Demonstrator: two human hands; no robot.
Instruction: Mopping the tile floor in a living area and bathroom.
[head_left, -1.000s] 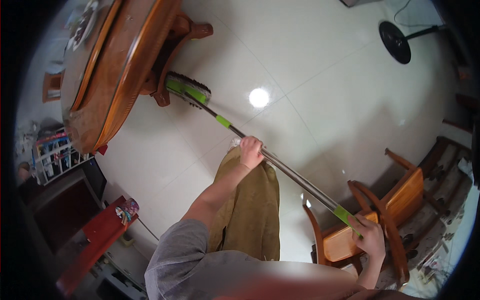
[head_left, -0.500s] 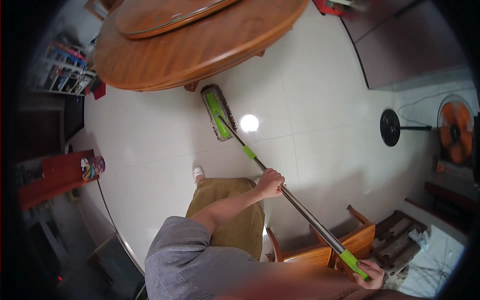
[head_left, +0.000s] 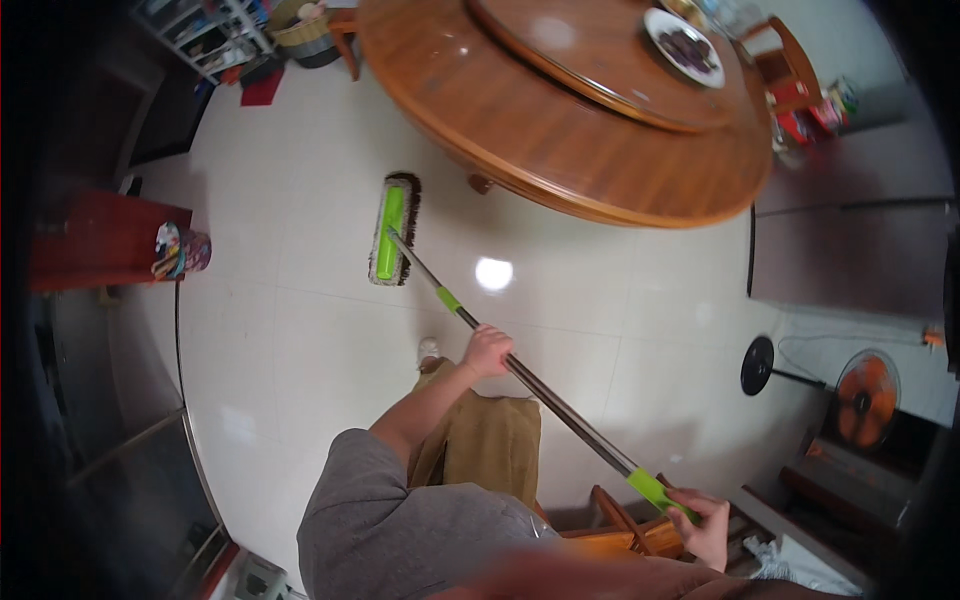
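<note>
A flat mop [head_left: 392, 235] with a green plate and a shaggy grey-brown pad lies on the pale tiled floor, left of the round table. Its steel pole [head_left: 565, 408] slants from the pad toward my lower right. Midway along the pole, just behind a green collar [head_left: 448, 299], my left hand [head_left: 488, 351] is wrapped round it. My right hand [head_left: 704, 522] holds the green grip [head_left: 650, 487] at the upper end, fingers bent about its tip.
A round wooden table [head_left: 560, 165] with a raised turntable carries a plate of dark food [head_left: 685, 48]. A wooden chair [head_left: 625, 535] stands close beside me. An orange-bladed fan [head_left: 865, 398] is at right, a red cabinet [head_left: 105, 240] at left, and a basket [head_left: 303, 40] beyond.
The mop pad has shifted left and turned more upright in view. Both hands keep their hold on the pole. My view has swung, so the table now sits farther right.
</note>
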